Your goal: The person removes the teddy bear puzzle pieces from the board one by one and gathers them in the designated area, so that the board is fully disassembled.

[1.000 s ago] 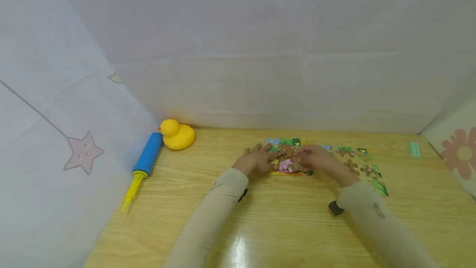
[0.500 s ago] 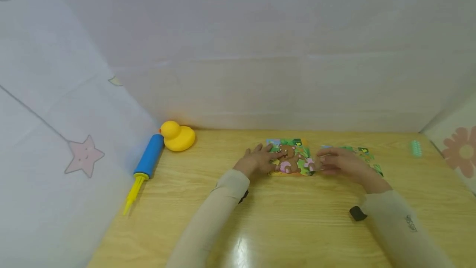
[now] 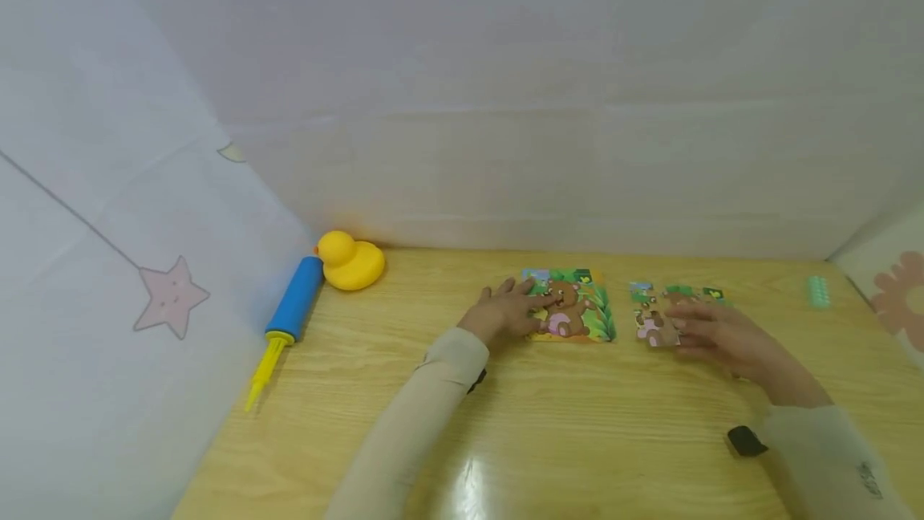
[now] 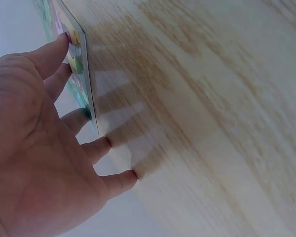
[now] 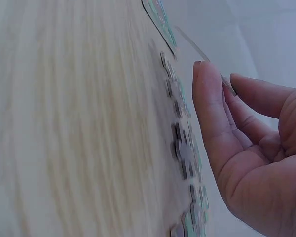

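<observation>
My left hand (image 3: 501,314) rests its spread, nearly straight fingers on the left side of a puzzle board (image 3: 581,303) printed with a brown bear. In the left wrist view the thumb and nearby fingers touch the board's edge (image 4: 91,89), and the outer fingertips press the table. To the right, my right hand (image 3: 736,347) pinches a thin, flat jigsaw piece (image 3: 655,329) with pink and brown print. From the right wrist that piece (image 5: 202,54) shows edge-on between thumb and fingers, above the table. Loose jigsaw pieces (image 5: 185,153) lie beneath this hand, partly hidden in the head view.
A yellow rubber duck (image 3: 354,265) stands at the back left beside a blue and yellow hand pump (image 3: 296,303). At the far right lies a small green bumpy object (image 3: 819,292). Printed fabric walls (image 3: 505,175) enclose the wooden table (image 3: 577,424).
My right hand has moved right, away from the board, carrying the pink and brown jigsaw piece over to the loose pieces. The board's bear is uncovered. My left hand has stayed on the board.
</observation>
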